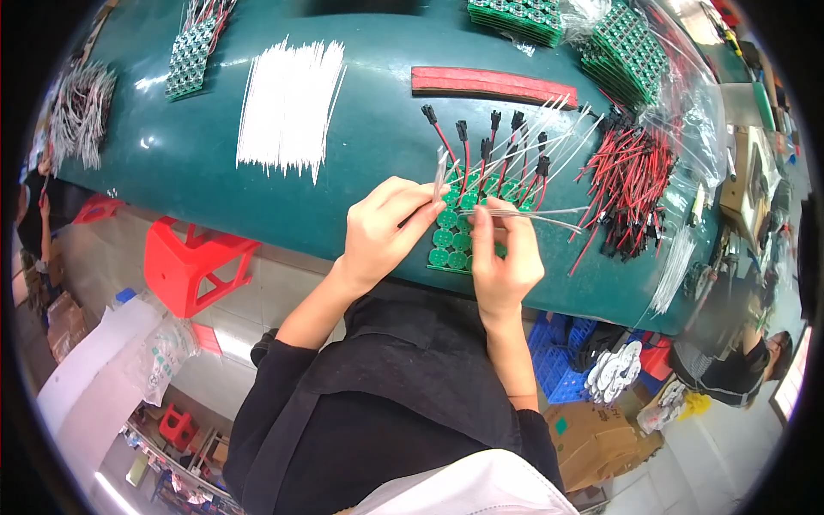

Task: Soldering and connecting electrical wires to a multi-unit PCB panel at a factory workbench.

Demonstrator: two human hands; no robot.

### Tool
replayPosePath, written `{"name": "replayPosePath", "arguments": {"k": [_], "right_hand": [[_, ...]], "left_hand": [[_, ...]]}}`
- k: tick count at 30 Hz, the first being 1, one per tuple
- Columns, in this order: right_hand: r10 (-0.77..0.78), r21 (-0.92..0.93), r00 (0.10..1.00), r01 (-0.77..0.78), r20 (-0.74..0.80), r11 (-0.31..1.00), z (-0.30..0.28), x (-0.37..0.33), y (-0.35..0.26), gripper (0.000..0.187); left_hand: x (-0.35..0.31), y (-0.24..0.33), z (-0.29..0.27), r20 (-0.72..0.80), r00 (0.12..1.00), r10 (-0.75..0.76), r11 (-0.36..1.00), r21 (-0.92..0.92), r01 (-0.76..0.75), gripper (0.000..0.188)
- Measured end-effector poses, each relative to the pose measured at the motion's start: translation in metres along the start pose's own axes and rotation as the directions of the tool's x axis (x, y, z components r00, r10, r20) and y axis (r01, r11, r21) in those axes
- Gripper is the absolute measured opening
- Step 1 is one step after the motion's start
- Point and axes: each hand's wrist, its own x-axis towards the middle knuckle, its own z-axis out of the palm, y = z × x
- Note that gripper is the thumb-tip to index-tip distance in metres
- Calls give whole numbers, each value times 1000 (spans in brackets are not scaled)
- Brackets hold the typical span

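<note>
On the table's near edge lies a green circuit board panel (445,240) made of small round boards. Red-and-black leads with black connectors (495,122) stick up from its far part, and thin white wires fan out beside them to the right. My left hand (388,225) is closed over the panel's left side, pinching a small upright bundle of white wires (440,167). Against the panel's right side, my right hand (506,257) pinches more white wires (549,216), which point right. The fingers hide the wire ends at the board.
A pile of red-and-black connector leads (631,184) lies to the right, near some white wires (674,270). Farther off are a red bar (493,86), stacked circuit boards (625,56) and a spread of white wires (290,107). A red stool (184,266) stands left, below the table.
</note>
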Motion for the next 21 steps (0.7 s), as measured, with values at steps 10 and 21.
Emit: {"name": "replayPosePath", "arguments": {"k": [10,21], "right_hand": [[2,-6,999,-3,-35,1000,-1,-5,12,12],[-168,-95,985,171,42,981,-2,1,9,19]], "left_hand": [[-2,7,1,36,999,-36,996,83,33,28],[-6,9,10,41,995,-87,993,-78,90,15]]}}
